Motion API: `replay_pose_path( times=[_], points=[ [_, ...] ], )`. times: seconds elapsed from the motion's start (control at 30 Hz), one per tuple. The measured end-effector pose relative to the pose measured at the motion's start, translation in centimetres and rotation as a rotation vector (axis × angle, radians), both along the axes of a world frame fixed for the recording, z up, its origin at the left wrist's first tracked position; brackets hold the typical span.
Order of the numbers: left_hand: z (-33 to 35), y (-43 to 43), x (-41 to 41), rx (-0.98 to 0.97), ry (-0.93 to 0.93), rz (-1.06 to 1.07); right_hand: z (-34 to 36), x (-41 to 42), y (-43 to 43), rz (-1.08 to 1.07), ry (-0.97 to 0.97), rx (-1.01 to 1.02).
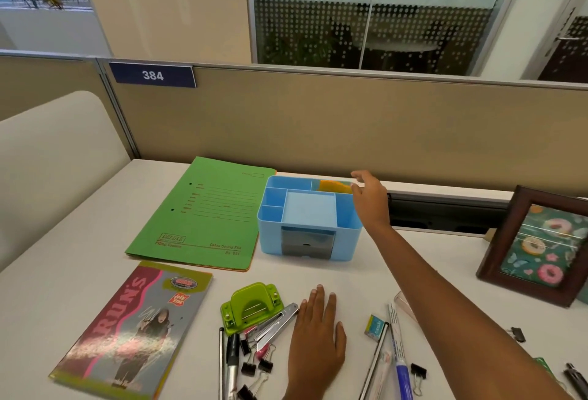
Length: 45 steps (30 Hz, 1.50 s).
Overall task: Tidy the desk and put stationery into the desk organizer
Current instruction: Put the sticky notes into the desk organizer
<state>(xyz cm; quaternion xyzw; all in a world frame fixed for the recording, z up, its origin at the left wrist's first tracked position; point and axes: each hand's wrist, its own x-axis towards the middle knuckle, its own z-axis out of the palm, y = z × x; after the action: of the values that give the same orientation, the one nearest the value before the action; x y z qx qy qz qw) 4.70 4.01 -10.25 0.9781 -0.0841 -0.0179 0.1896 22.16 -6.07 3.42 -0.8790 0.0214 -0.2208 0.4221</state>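
Magazines come first at the left: a glossy magazine (130, 329) is laid flat near the desk's front edge, and a green card folder (203, 213) is laid flat behind it, seemingly to be kept clear of the small stationery. Just right of the folder, a blue plastic organizer (308, 218) is set near the partition, with square compartments, a pale notepad (308, 209) in the middle and a dark drawer (307, 242) in front. Orange sticky notes (335, 186) are seen standing in its back right compartment.

In front, loose stationery is gathered: a lime-green hole punch (251, 306), a metal stapler (276, 323), black binder clips (254, 364) and a marker (232, 361). The left hand (318, 339) is rested flat on the desk (366, 275) beside them, fingers together and nothing held, probably as a brace.

The right hand (370, 201) is stretched over the organizer's back right corner, fingers loosely spread just beside the notes; no grip is seen. Further right, an eraser (375, 326), a ruler (374, 364) and pens (399, 358) are left unsorted, and a wooden picture frame (537, 247) is propped upright.
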Motion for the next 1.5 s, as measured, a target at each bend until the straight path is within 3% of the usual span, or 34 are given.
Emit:
replay_pose_path(
  times=[0.43, 0.83, 0.93, 1.03, 1.17, 1.5],
  points=[
    [0.6, -0.1, -0.4, -0.024, -0.076, 0.009, -4.8, -15.1, -6.8, -0.170, -0.055, 0.018],
    [0.6, 0.1, -0.8, -0.087, -0.155, -0.026, -9.0, -28.8, -12.9, -0.473, 0.112, -0.192],
    [0.6, 0.1, -1.0, -0.089, -0.169, -0.033, -10.4, -31.2, -13.4, -0.647, 0.225, -0.374],
    [0.9, 0.1, -1.1, -0.082, -0.146, -0.027, -11.3, -32.2, -12.3, -0.768, 0.376, -0.316],
    [0.8, 0.1, -1.0, -0.070, -0.127, -0.012, -11.7, -31.8, -10.3, -0.746, 0.484, -0.168],
    [0.9, 0.0, -1.0, -0.085, -0.125, -0.005, -11.7, -28.4, -6.8, -0.509, 0.477, -0.394]
  ],
)
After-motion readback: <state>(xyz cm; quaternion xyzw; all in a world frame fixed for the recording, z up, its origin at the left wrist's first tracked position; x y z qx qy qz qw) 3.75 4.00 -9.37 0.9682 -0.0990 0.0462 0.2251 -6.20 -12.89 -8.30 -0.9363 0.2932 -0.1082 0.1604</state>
